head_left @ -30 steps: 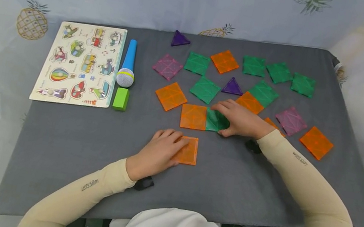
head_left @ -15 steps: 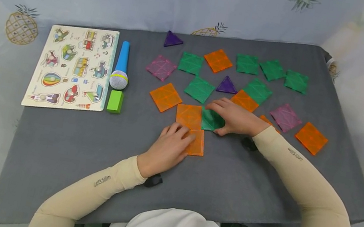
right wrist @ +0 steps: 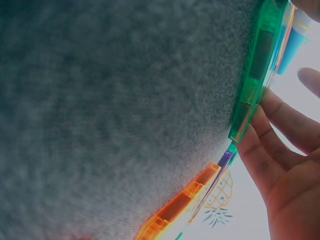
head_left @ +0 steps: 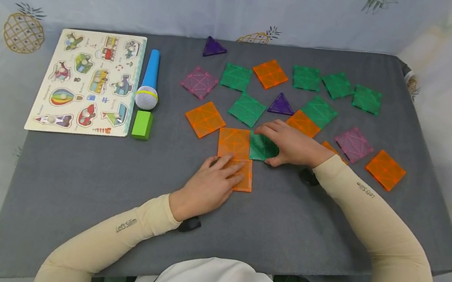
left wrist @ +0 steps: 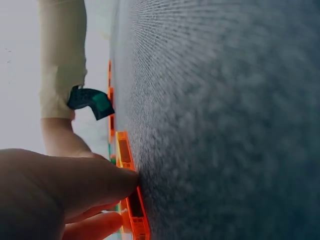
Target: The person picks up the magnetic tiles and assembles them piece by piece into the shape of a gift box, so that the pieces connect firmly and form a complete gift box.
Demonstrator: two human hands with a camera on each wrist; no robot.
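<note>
Over an orange square magnetic tile [head_left: 247, 177] lies my left hand [head_left: 206, 188], fingers spread across its top. The left wrist view shows the thumb [left wrist: 117, 180] against that tile's edge. This tile meets the near side of another orange square tile [head_left: 232, 143]. Joined to that one on the right is a green square tile [head_left: 258, 148], which my right hand [head_left: 293, 145] grips, thumb at the near edge and fingers at the far edge. In the right wrist view the fingers [right wrist: 250, 135] touch the green tile's edge. The hands cover parts of both held tiles.
More loose tiles lie beyond: several green squares [head_left: 246, 109], orange squares [head_left: 385, 170], magenta squares [head_left: 200, 82] and purple triangles [head_left: 281, 104]. At left are a wooden picture puzzle board [head_left: 86, 81], a toy microphone [head_left: 150, 80] and a green block [head_left: 142, 125]. The grey table [head_left: 110, 181] bears everything.
My left hand has moved the orange tile away from me and rightward until it meets the upper orange tile; its fingers then spread slightly. The right hand stays on the green tile.
</note>
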